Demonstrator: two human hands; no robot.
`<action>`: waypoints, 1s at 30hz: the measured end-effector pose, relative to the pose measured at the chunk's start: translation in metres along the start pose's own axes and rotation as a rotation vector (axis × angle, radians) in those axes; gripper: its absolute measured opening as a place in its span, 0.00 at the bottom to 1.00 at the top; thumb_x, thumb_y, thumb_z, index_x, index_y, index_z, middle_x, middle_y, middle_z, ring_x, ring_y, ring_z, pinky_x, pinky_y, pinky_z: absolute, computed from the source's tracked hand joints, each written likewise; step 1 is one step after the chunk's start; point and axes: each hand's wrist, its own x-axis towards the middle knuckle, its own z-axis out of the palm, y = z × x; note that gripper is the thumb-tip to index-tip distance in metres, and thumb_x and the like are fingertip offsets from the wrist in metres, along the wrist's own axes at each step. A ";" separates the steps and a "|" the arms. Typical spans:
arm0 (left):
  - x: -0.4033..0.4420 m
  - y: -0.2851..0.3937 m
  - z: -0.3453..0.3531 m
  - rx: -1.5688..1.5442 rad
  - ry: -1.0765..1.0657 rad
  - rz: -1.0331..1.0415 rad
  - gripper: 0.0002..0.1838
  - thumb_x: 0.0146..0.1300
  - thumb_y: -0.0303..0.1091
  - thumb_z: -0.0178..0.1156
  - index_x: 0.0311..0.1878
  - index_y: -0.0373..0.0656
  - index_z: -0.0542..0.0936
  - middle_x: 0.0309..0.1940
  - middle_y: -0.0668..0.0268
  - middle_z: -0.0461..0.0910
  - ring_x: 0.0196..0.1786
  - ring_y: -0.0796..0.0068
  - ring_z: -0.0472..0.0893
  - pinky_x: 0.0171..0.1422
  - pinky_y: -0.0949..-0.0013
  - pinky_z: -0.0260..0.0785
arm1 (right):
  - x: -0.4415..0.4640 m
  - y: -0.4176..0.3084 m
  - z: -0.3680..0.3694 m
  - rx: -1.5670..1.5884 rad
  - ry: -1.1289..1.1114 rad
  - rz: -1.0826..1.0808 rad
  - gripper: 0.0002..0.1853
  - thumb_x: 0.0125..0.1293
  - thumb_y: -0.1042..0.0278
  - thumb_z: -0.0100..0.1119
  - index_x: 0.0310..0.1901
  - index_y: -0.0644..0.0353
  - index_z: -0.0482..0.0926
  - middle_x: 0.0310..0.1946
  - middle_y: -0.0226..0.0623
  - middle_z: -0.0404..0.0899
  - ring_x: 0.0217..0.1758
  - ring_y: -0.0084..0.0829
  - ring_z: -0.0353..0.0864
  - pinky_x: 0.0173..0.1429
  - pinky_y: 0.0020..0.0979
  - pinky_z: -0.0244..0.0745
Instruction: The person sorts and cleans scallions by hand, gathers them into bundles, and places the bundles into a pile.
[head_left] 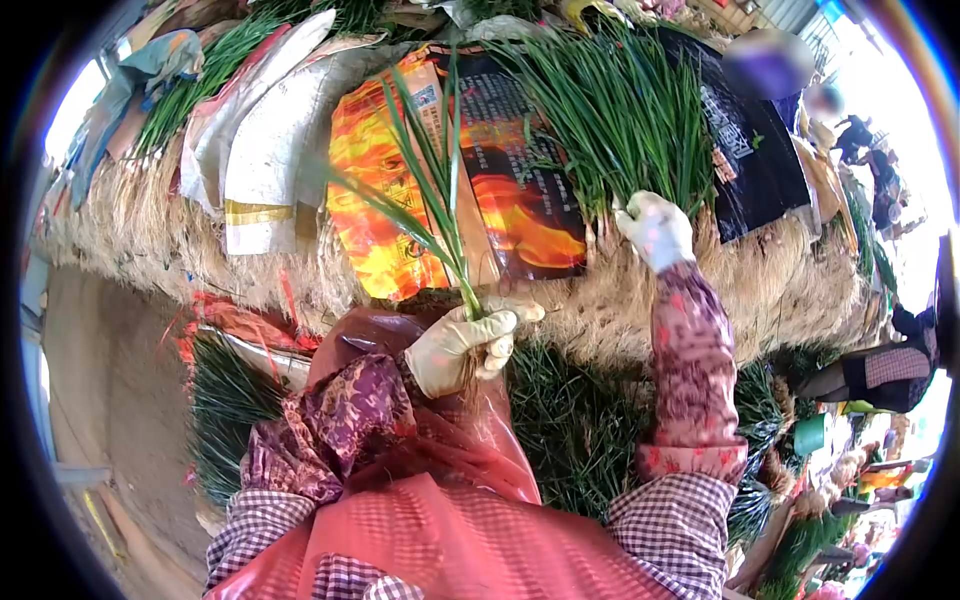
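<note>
My left hand (462,350), in a pale glove, is closed around a small bunch of scallions (440,190). Their long green leaves point up and away, and thin roots hang below the fist. My right hand (655,232), in a whitish glove, reaches forward to the lower ends of a large pile of scallions (625,115). Its fingers are drawn together at the pale stems, partly hidden by the hand itself. That pile lies between an orange-and-black printed sack (390,220) and a black printed sack (755,180).
Pale fibrous roots (600,320) form a thick band along the stack's front. White sacks (270,170) cover its left part. More green leaves (570,420) lie below, beside my red apron (420,540). Another person (890,375) is at the right, near a green container (812,435).
</note>
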 end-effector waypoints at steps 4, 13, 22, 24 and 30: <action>0.000 -0.003 0.007 0.178 0.221 0.050 0.17 0.70 0.36 0.57 0.57 0.37 0.77 0.26 0.73 0.74 0.23 0.84 0.69 0.26 0.79 0.61 | -0.066 -0.053 -0.022 0.863 -0.355 0.181 0.18 0.68 0.54 0.59 0.42 0.63 0.80 0.27 0.35 0.82 0.22 0.22 0.80 0.26 0.24 0.77; -0.007 -0.026 0.003 0.263 0.340 0.060 0.09 0.65 0.29 0.61 0.47 0.39 0.79 0.28 0.67 0.79 0.19 0.79 0.75 0.24 0.77 0.66 | -0.117 -0.108 0.058 1.408 -0.417 0.328 0.16 0.69 0.63 0.59 0.52 0.64 0.78 0.25 0.28 0.78 0.17 0.16 0.70 0.20 0.17 0.65; -0.043 -0.004 -0.025 0.198 0.134 -0.037 0.19 0.65 0.38 0.60 0.54 0.34 0.77 0.33 0.69 0.78 0.29 0.85 0.74 0.32 0.81 0.66 | -0.150 -0.042 0.027 0.686 -0.851 0.364 0.16 0.67 0.57 0.59 0.47 0.62 0.78 0.34 0.37 0.82 0.24 0.23 0.79 0.26 0.25 0.76; -0.042 -0.001 -0.022 0.168 0.129 -0.023 0.21 0.65 0.38 0.60 0.56 0.33 0.76 0.34 0.69 0.78 0.31 0.84 0.75 0.34 0.81 0.67 | -0.189 -0.025 0.051 0.259 -1.191 0.221 0.20 0.64 0.53 0.62 0.49 0.60 0.78 0.35 0.35 0.83 0.30 0.25 0.82 0.37 0.30 0.79; -0.027 -0.013 -0.018 -0.201 0.062 -0.048 0.21 0.66 0.37 0.60 0.58 0.39 0.73 0.38 0.65 0.78 0.43 0.68 0.79 0.47 0.60 0.77 | -0.132 0.028 0.048 0.081 -0.491 0.305 0.18 0.69 0.58 0.54 0.56 0.55 0.73 0.47 0.40 0.78 0.38 0.30 0.82 0.39 0.30 0.81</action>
